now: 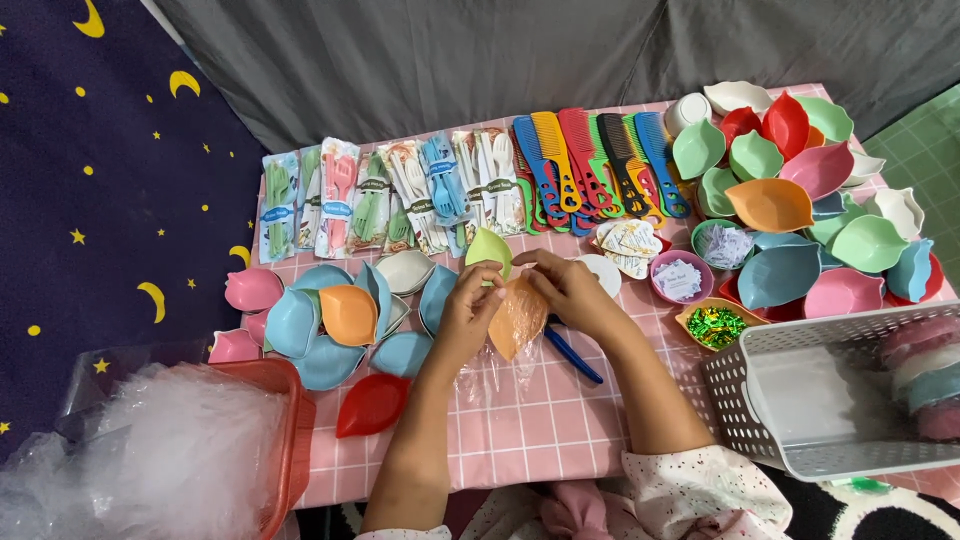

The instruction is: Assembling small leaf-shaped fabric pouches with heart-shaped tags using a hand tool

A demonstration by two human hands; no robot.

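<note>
My left hand (468,310) and my right hand (566,288) meet over the pink checked tablecloth (540,425). Between them they hold an orange leaf-shaped dish (517,320) wrapped in a clear plastic bag whose loose end (497,378) hangs toward me. Both hands pinch the bag's top edge. A light green leaf-shaped dish (489,249) stands just behind my fingers. A blue pen (574,356) lies on the cloth under my right wrist.
Leaf-shaped dishes lie in a pile at the left (330,320) and a larger one at the right (800,190). Packed cutlery sets (390,195) and combs (595,165) line the back. A white basket (830,395) sits right, a red bin of plastic bags (190,450) left.
</note>
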